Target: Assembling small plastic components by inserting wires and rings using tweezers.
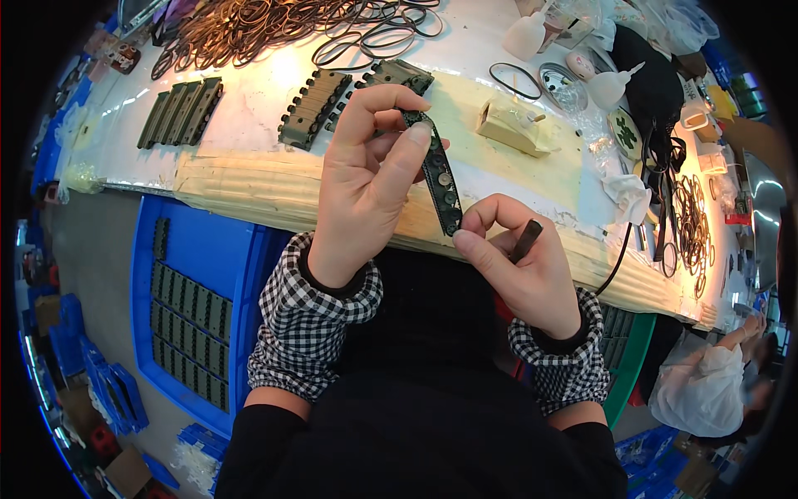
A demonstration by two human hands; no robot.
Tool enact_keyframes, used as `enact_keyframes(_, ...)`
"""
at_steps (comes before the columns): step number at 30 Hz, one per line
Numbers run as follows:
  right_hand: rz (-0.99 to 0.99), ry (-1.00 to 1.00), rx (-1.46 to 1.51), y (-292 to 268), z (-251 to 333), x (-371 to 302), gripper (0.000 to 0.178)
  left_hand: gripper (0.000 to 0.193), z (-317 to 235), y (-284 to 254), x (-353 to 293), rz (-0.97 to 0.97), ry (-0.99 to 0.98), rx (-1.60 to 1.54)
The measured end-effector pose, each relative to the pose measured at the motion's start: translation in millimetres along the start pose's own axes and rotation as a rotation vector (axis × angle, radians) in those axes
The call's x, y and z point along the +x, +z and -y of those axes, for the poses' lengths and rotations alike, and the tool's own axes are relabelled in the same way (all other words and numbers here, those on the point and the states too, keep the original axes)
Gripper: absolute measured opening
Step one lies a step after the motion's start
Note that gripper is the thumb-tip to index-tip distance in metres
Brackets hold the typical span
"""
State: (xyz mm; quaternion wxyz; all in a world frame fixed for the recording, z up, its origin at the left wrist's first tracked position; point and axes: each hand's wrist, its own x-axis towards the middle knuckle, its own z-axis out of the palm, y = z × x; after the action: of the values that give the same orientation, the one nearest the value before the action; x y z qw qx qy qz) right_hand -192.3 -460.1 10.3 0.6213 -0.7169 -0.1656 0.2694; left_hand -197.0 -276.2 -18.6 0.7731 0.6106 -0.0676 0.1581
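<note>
My left hand [362,187] pinches the upper end of a narrow dark green strip-shaped part [440,181] between thumb and fingers. The part hangs tilted over the table's front edge, with a row of round studs or holes along its face. At its lower end, the thumb and forefinger of my right hand [532,270] meet it. A short dark stick-like tool [527,239] is tucked in the curled fingers of that same hand; its tip is hidden. Behind my left hand, similar olive-green parts [314,108] lie side by side on the table, with another group [180,112] farther left.
A pile of dark looped bands [241,33] covers the back left. To the right stand a beige block [511,125], squeeze bottles [524,35] and a black cord [619,258]. Below the table edge are a blue tray [249,320] with rows of parts and a green crate [638,358]. Another person [702,387] sits at far right.
</note>
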Motion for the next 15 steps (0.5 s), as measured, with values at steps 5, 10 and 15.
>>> enact_keyframes(5, 0.058, 0.043, 0.239, 1, -6, 1, 0.008, 0.023, 0, 2, -1, -0.040, 0.063, 0.027)
enact_keyframes(10, -0.026, 0.076, 0.361, -1, -10, 2, 0.009, 0.023, -3, 4, 0, -0.119, -0.003, -0.122)
enact_keyframes(15, -0.064, -0.059, 0.187, 5, -12, 0, 0.012, 0.024, -5, 4, -1, -0.074, -0.027, -0.054)
